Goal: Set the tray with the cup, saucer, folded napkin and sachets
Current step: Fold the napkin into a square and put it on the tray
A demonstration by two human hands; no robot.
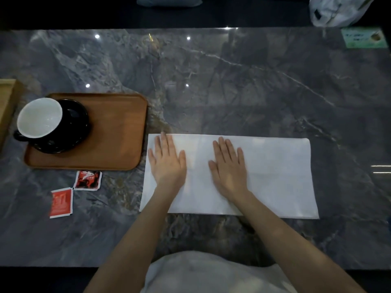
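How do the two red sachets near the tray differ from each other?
The upper sachet lies just below the tray; the lower sachet lies further toward the person and further left. The upper sachet is darker, with black and a white swirl; the lower sachet is plain orange-red. The lower sachet looks taller. Both lie flat on the marble table, off the tray, corners almost meeting.

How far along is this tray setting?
Done: the cup sits on its black saucer on the wooden tray. In hand: the left hand and right hand lie flat on the white napkin, which is spread long on the table beside the tray. Left: finishing the folding, moving the napkin over, and adding the two red sachets lying off the tray.
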